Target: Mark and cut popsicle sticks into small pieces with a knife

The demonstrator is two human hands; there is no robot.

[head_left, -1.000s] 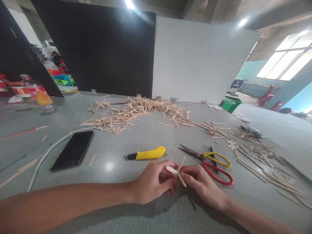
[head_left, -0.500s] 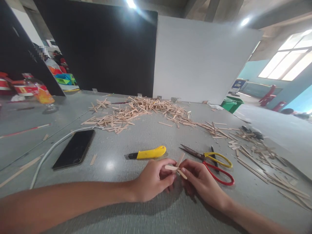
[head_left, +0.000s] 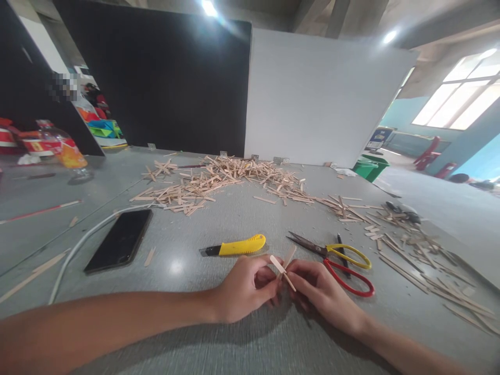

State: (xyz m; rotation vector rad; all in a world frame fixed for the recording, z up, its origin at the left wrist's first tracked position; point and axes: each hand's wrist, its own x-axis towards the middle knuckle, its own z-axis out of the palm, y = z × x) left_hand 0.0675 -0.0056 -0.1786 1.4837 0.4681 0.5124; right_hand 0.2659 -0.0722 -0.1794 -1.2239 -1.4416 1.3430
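Above the near part of the table [head_left: 172, 344], the left hand [head_left: 250, 289] and right hand [head_left: 322, 291] have fingertips clamped on crossed wooden sticks [head_left: 278, 264], and an uneven pinch at that small crossing could twist them out of line or split one.

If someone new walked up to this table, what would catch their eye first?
Probably the heap of pale flat wooden sticks strewn across the back of the grey table. Next, the bright yellow box cutter and the scissors with one yellow and one red handle, lying just beyond the two bare hands, left and right, which hold small crossed sticks.
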